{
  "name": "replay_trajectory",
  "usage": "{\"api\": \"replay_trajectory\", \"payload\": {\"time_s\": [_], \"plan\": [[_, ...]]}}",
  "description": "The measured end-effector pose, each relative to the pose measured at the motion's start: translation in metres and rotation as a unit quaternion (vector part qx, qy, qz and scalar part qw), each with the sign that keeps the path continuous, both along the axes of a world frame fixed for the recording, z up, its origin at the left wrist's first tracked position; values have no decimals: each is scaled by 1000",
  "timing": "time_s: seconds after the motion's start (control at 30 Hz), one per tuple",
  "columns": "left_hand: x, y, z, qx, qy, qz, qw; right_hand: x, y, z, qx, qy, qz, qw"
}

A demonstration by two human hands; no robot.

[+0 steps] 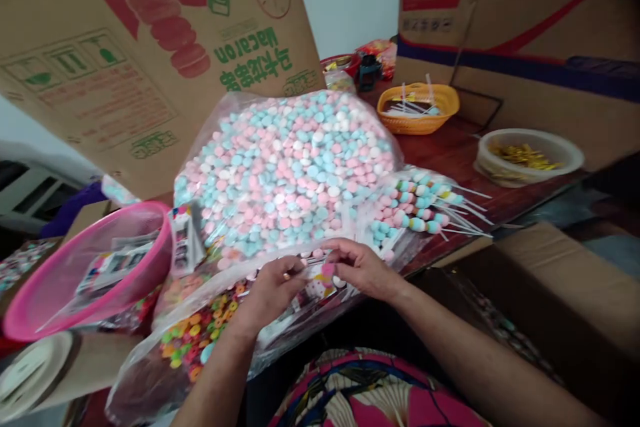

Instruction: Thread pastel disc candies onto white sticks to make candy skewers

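Note:
My left hand (277, 290) and my right hand (367, 271) are close together at the table's front edge, fingers pinched. Between them is a small printed plastic bag (320, 285) in white, pink and yellow; both hands seem to grip its upper edge. Fine detail at the fingertips is blurred. Just beyond lies a large clear bag of pink, blue and white candies (295, 167). To the right of it rests a bunch of candy skewers (423, 203) with white sticks pointing right. Colourful ring candies (200, 330) in clear plastic lie left of my left hand.
A pink basket (165, 233) with printed packets stands at the left, near a tape roll (40, 370). Behind are cardboard boxes (190, 107). At the back right are a yellow basket (420, 125) with sticks and a tub (530, 177) of gold ties. An open carton (575, 273) sits lower right.

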State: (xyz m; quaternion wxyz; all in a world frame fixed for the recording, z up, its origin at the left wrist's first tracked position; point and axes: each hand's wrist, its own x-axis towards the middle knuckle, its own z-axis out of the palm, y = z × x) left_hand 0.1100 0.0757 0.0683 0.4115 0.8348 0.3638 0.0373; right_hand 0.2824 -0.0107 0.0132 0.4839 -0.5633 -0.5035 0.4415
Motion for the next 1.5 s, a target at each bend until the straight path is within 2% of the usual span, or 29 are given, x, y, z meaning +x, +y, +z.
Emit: {"api": "replay_trajectory", "payload": {"time_s": [0.1, 0.2, 0.27, 0.37, 0.43, 0.47, 0.57, 0.6, 0.63, 0.73, 0.8, 0.93, 1.0, 1.13, 1.2, 1.33, 1.5], "plan": [[8, -5, 12, -69, -10, -47, 996, 4, -9, 7, -2, 34, 13, 999], [14, -6, 16, -133, 3, -93, 987, 6, -16, 18, 5, 62, 46, 997], [16, -6, 16, -162, 17, -81, 983, 5, -19, 24, 15, 78, 64, 995], [19, -6, 14, -170, 40, -75, 982, -1, -22, 26, 50, 11, 28, 998], [21, -9, 15, -142, 51, -96, 984, -5, -22, 23, 70, -42, -28, 996], [22, -12, 16, -98, 55, -87, 990, -7, -22, 21, 73, -51, -51, 995], [26, -23, 15, 88, 46, 4, 995, -8, -22, 15, 53, -52, -88, 993], [27, -27, 13, 126, 35, 34, 991, -8, -23, 14, 46, -52, -94, 993], [28, -30, 9, 132, 19, 50, 990, -7, -23, 13, 39, -52, -97, 993], [30, -37, -7, 39, -35, 49, 997, -2, -27, 13, 25, -57, -99, 993], [30, -36, -14, -9, -55, 20, 998, 4, -32, 15, 26, -63, -94, 993], [29, -27, -9, -52, -34, -90, 994, 14, -39, 18, 76, -72, -52, 993], [32, -26, -2, -45, -17, -112, 993, 16, -39, 16, 83, -74, -64, 992], [41, -36, -1, 47, 9, -15, 999, 15, -37, 7, 66, -81, -142, 984], [46, -43, -8, 47, 5, 10, 999, 15, -37, 1, 59, -76, -164, 982], [52, -47, -24, 9, -29, -28, 999, 22, -40, -5, 33, -29, -162, 986], [54, -40, -26, -28, -38, -96, 994, 38, -46, -2, 23, 31, -78, 996]]}}
